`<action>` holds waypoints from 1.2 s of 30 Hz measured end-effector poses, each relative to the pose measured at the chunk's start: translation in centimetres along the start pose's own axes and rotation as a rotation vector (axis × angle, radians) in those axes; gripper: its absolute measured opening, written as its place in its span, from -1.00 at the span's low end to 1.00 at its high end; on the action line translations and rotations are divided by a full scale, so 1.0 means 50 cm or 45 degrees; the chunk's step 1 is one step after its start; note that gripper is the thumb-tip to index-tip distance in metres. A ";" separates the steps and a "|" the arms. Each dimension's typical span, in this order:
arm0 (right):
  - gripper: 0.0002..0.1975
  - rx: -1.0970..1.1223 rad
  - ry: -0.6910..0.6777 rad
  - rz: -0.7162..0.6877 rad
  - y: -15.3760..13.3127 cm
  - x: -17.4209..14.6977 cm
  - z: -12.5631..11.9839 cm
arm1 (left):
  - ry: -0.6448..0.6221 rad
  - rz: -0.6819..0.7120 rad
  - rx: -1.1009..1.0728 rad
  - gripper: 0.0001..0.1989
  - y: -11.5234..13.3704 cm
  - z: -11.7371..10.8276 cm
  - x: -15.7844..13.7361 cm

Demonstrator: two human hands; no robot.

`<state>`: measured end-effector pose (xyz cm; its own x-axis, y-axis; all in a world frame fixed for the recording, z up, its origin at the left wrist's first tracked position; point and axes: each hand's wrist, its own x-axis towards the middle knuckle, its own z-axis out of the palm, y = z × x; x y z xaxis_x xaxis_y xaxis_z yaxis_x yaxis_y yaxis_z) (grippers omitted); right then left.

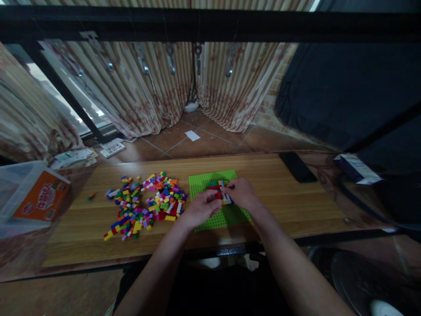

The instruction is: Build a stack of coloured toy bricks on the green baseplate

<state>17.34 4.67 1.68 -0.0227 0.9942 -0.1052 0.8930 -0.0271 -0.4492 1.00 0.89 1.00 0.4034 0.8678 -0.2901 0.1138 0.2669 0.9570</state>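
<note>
Both our hands are over the green baseplate (199,182), left hand (200,207) on one side, right hand (242,192) on the other, and the small brick build (214,187) sits right between our fingertips! Each grip is narrow; whether either pinches a brick, we can't tell. Left along the counter (296,204), there's our loose brick pile (164,199).

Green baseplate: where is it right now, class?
In the head view, the baseplate lies near the middle of the table, beneath the left hand and right hand, with the brick pile on its left and the phone farther right.
</note>
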 end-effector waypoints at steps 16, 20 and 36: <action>-0.73 0.836 -0.168 0.011 0.020 -0.011 -0.036 | 0.143 0.145 -0.085 -0.73 0.000 -0.005 0.001; -0.75 0.880 -0.301 -0.092 -0.006 -0.032 -0.037 | 0.157 0.211 -0.142 -0.69 0.009 0.012 0.006; -0.75 0.171 0.070 0.006 0.023 0.003 -0.040 | 0.258 0.137 0.140 -0.73 -0.003 0.012 0.010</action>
<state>19.23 4.99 2.91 0.0093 0.9981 -0.0603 0.8246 -0.0418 -0.5642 1.74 1.03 0.72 0.2296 0.9580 -0.1721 0.1823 0.1313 0.9744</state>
